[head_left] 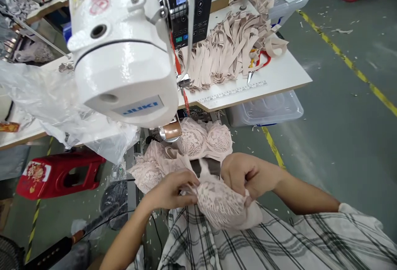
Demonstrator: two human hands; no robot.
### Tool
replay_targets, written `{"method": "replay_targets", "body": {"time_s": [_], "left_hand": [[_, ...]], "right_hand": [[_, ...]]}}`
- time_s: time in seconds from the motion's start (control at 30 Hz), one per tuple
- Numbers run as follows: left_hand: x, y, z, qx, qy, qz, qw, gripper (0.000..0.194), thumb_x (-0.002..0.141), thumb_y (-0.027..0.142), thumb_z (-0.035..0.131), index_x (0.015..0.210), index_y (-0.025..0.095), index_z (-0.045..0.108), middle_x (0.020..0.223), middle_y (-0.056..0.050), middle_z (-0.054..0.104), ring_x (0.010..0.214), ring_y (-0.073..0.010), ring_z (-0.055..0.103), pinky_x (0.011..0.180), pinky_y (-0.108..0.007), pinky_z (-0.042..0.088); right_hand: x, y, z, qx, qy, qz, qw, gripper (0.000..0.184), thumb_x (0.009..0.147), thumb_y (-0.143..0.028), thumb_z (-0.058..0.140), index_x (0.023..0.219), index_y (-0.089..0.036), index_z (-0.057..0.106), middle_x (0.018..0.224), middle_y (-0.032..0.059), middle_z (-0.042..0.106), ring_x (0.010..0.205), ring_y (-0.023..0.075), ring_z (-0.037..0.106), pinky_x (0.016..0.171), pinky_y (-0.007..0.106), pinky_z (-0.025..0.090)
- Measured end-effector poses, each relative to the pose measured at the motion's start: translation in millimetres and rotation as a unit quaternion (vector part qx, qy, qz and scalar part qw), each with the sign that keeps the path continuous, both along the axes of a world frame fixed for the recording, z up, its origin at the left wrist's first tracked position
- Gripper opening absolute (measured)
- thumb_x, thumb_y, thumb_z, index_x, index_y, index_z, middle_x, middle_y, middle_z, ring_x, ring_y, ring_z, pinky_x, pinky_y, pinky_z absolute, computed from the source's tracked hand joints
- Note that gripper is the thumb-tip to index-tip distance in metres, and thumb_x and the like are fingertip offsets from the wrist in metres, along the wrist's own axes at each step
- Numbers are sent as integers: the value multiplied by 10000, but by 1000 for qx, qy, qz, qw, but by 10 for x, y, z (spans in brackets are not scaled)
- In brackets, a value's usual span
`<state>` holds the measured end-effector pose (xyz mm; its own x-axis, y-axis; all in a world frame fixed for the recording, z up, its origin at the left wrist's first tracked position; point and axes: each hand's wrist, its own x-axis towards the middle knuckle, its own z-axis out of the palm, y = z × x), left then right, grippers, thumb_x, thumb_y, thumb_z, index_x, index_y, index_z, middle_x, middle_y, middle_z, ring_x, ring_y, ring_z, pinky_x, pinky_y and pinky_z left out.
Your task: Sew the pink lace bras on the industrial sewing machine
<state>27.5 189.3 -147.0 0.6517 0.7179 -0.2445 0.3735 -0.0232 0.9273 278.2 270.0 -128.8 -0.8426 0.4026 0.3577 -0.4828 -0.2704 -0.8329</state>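
Observation:
Low in the middle of the head view, both my hands grip one pale pink lace bra cup (221, 206) over my plaid lap. My left hand (170, 189) pinches its left edge with closed fingers. My right hand (245, 175) is curled over its top right edge. Just beyond my hands lies a heap of more pink lace bras (192, 142) under the needle area of a white sewing machine (124, 51).
A pile of beige elastic straps (229, 48) and red-handled scissors (259, 63) lie on the white table (279, 80) at right. A clear plastic bin (266, 111) sits beneath it. Crumpled plastic sheeting (52, 104) hangs at left, above a red stool (58, 175).

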Motion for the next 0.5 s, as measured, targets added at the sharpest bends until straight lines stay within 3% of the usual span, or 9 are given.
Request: {"method": "replay_targets", "body": {"time_s": [0.07,0.13,0.2,0.27,0.33,0.4,0.43,0.5], "left_hand": [[-184,-114,119,-55,43,35,997,206,930,371,609,1031,201,667,998,-70,685,843,-171,633,704,-251,482],[-432,-248,303,-75,109,32,991,267,979,363,514,839,186,658,763,-20,637,662,-135,553,632,-244,420],[-716,-358,481,-70,175,25,982,349,992,375,479,742,181,627,673,-2,592,605,-127,505,616,-249,393],[-968,-403,556,-70,250,45,965,357,984,406,476,742,194,630,684,-7,608,627,-147,531,616,-254,405],[-1112,-372,462,-51,343,97,933,324,964,419,481,786,209,652,744,-27,661,692,-192,601,661,-284,454],[-1118,-292,226,29,432,173,884,244,906,396,531,855,205,674,870,-79,711,812,-261,665,773,-359,505],[-1074,-244,90,78,448,208,866,228,873,385,562,904,194,683,952,-114,720,888,-295,680,832,-401,515],[-916,-133,-138,137,397,274,865,325,856,398,591,1076,172,668,1120,-163,702,1009,-317,685,909,-441,527]], "right_hand": [[11,-12,-1,-30,-5,10,999,183,813,-330,813,768,-190,704,665,17,679,633,101,674,627,158,508],[-41,25,-44,-24,-55,-11,998,189,812,-360,809,799,-198,711,709,11,683,661,106,666,646,184,512],[-170,101,-176,0,-133,-77,988,232,823,-408,785,882,-193,719,824,24,708,745,125,673,691,221,524],[-353,183,-417,48,-235,-134,962,263,866,-420,728,972,-180,716,956,53,726,865,170,686,782,280,540],[-534,227,-734,143,-344,-175,911,264,879,-349,707,1058,-155,711,1064,96,729,986,235,685,900,365,526],[-646,196,-1053,243,-413,-224,849,355,872,-265,699,1197,-125,673,1209,159,687,1134,309,639,992,446,483],[-658,151,-1189,276,-422,-236,831,407,871,-249,696,1253,-117,647,1262,179,660,1184,328,611,1012,465,469],[-592,24,-1388,298,-407,-236,830,446,895,-274,674,1309,-122,612,1306,186,635,1207,321,595,1001,448,479]]}}
